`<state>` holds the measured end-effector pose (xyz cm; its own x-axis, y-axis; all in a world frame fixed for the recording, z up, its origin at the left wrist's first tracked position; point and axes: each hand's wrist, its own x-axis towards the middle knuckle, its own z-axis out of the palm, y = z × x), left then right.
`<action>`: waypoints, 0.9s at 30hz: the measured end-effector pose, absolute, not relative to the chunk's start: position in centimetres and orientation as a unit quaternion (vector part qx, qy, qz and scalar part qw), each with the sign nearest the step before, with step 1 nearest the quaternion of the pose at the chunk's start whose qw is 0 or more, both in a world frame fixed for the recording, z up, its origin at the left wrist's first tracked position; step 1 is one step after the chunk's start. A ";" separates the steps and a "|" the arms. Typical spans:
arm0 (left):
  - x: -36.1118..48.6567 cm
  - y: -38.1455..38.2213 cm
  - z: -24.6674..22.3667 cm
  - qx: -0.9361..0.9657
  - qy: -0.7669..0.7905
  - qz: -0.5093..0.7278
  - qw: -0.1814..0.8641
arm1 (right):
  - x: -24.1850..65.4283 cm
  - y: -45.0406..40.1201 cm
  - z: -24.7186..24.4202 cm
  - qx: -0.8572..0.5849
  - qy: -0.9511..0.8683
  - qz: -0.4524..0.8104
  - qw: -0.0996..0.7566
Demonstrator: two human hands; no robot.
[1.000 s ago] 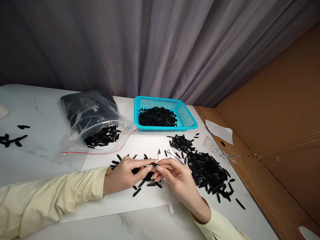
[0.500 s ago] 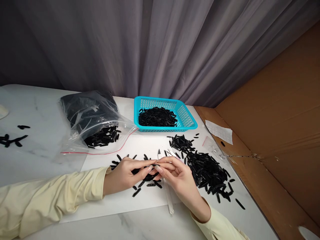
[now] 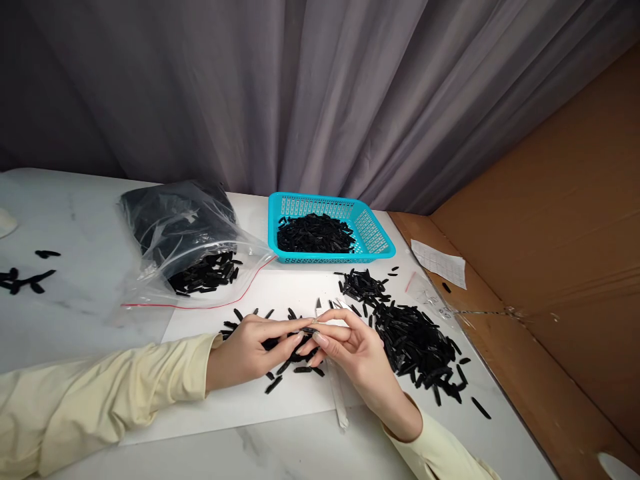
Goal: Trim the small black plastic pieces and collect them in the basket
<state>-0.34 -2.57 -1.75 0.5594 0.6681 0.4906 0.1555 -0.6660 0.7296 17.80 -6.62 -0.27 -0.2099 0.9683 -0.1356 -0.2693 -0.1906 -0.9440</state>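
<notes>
My left hand (image 3: 255,345) and my right hand (image 3: 357,350) meet over a white sheet (image 3: 200,393). Between their fingertips is one small, slim black strip (image 3: 309,330), with thumbs and forefingers pinching it from both sides. More loose black strips (image 3: 303,369) lie scattered on the sheet under and around the fingers. Partly covered by my right hand is a thin white-handled tool (image 3: 339,400), with a dark pointed tip (image 3: 319,303) showing beyond the fingers.
A blue perforated basket (image 3: 383,250) holding black strips stands at the back. Left of it lies an open zip bag (image 3: 185,220) of strips. A large pile of strips (image 3: 417,347) is on the right, near a cardboard wall (image 3: 560,233). Several strips (image 3: 30,282) lie far left.
My right fingers have shifted slightly, and the thumb sits a little further from the left one. More of the black strip now shows between the fingertips.
</notes>
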 end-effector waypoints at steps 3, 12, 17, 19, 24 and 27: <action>-0.4 -2.6 -1.8 0.822 0.251 0.397 0.322 | 17.8 -6.5 -0.4 -0.408 -0.420 0.657 0.474; -0.4 -2.6 -1.7 0.825 0.252 0.404 0.305 | 17.7 -6.5 -0.2 -0.415 -0.417 0.663 0.463; -0.4 -2.6 -1.8 0.824 0.257 0.397 0.312 | 17.7 -6.5 -0.3 -0.413 -0.414 0.665 0.464; -0.5 -2.6 -1.9 0.825 0.257 0.392 0.315 | 17.7 -6.5 -0.4 -0.417 -0.413 0.664 0.464; -0.5 -2.5 -2.0 0.827 0.254 0.391 0.314 | 17.6 -6.6 -0.2 -0.420 -0.408 0.665 0.463; -0.5 -2.5 -1.9 0.827 0.250 0.400 0.306 | 17.7 -6.5 -0.2 -0.417 -0.409 0.668 0.461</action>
<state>-0.46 -2.52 -1.88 0.5549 0.6579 0.5092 0.1682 -0.6882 0.7058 17.71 -6.52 -0.17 -0.2270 0.9571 -0.1801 -0.2744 -0.2403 -0.9311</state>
